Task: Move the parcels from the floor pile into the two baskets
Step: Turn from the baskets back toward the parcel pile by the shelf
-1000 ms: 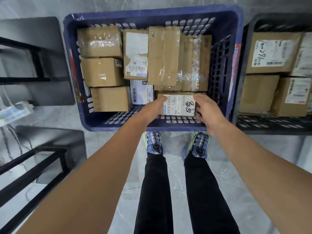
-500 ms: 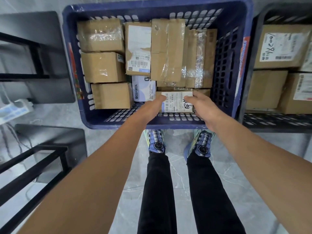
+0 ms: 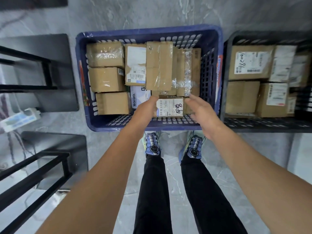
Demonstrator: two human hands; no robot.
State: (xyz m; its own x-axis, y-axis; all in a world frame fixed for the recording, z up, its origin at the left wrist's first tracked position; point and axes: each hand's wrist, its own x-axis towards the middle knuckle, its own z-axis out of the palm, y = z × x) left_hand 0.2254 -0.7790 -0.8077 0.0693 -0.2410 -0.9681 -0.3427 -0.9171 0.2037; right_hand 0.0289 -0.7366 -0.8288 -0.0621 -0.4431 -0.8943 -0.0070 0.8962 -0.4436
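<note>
A blue plastic basket (image 3: pixel 177 126) with lattice walls and rounded corners is seen on a grey, veined stone floor (image 3: pixel 152 10). It is packed with brown cardboard boxes (image 3: pixel 106 79), several wrapped in glossy, wrinkled clear tape. A strip of bare lattice bottom is left open along the near wall, and a narrow gap along the right wall. A small flat parcel (image 3: pixel 169 107) with a white printed label lies in the basket's near row, flat among the boxes.

The left hand (image 3: pixel 146 108) is placed at the parcel's left edge; whether it is gripped cannot be told. The right hand (image 3: pixel 200 112), blurred, is held with straight, spread fingers by the right edge, grasping nothing. A black basket (image 3: pixel 225 85) of labelled boxes stands just beside the blue one, on the right.
</note>
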